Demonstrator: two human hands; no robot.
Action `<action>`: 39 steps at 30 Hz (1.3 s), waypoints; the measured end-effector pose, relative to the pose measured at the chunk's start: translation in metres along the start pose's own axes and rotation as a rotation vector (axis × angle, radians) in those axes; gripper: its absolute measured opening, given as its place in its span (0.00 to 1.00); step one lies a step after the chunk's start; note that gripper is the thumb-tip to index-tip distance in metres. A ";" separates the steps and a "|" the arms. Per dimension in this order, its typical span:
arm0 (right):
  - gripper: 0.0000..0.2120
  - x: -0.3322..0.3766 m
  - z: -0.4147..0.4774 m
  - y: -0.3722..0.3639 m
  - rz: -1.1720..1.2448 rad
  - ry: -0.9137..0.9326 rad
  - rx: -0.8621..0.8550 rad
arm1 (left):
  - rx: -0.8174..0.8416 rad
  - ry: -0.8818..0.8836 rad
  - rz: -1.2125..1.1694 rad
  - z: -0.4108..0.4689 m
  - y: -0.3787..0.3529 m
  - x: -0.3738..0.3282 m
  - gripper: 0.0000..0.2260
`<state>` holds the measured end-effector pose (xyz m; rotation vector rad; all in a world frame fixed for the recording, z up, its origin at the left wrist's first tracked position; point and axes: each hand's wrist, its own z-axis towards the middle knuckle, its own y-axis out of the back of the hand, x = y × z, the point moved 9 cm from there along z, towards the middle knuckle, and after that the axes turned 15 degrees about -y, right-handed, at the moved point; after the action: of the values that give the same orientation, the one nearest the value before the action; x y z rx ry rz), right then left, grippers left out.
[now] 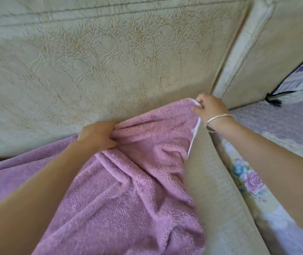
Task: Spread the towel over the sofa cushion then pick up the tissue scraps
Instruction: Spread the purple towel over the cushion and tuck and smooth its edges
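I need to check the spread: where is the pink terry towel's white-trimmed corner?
In the head view, right of centre, the white-trimmed corner is pinched by the right hand against the cracked beige sofa backrest.

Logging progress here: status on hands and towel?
Left hand bunching pink towel at backrest. Right hand pinching its white-edged corner. Towel wrinkled, not flat. No tissue scraps in view.

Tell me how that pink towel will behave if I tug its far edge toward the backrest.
Likely floppy: the pink towel bunches in folds at the left hand. Its terry pile probably drags rather than slides. The right hand pinching the corner may stretch only that side.
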<state>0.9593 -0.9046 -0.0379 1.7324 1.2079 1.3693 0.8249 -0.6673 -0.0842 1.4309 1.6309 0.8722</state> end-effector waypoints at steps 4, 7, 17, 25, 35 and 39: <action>0.04 -0.017 0.001 -0.027 0.048 -0.104 0.069 | -0.054 -0.080 0.047 0.013 -0.006 -0.035 0.28; 0.09 -0.026 -0.011 -0.068 -0.006 -0.106 0.198 | -0.098 -0.157 0.005 0.023 -0.015 -0.058 0.18; 0.13 -0.085 -0.010 -0.083 0.278 -0.399 0.013 | -0.149 0.026 -0.180 0.045 -0.034 -0.050 0.13; 0.23 -0.119 0.034 -0.063 0.271 -0.524 0.117 | -0.234 -0.006 -0.442 0.080 -0.022 -0.086 0.19; 0.24 -0.140 0.042 -0.109 0.212 -0.571 0.341 | 0.029 -0.092 -0.108 0.103 -0.080 -0.118 0.28; 0.23 -0.144 0.046 -0.112 0.214 -0.592 0.300 | 0.018 -0.082 -0.057 0.103 -0.082 -0.120 0.28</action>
<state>0.9653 -0.9893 -0.2059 2.3135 0.9358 0.7057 0.8867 -0.7971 -0.1903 1.4071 1.6133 0.7586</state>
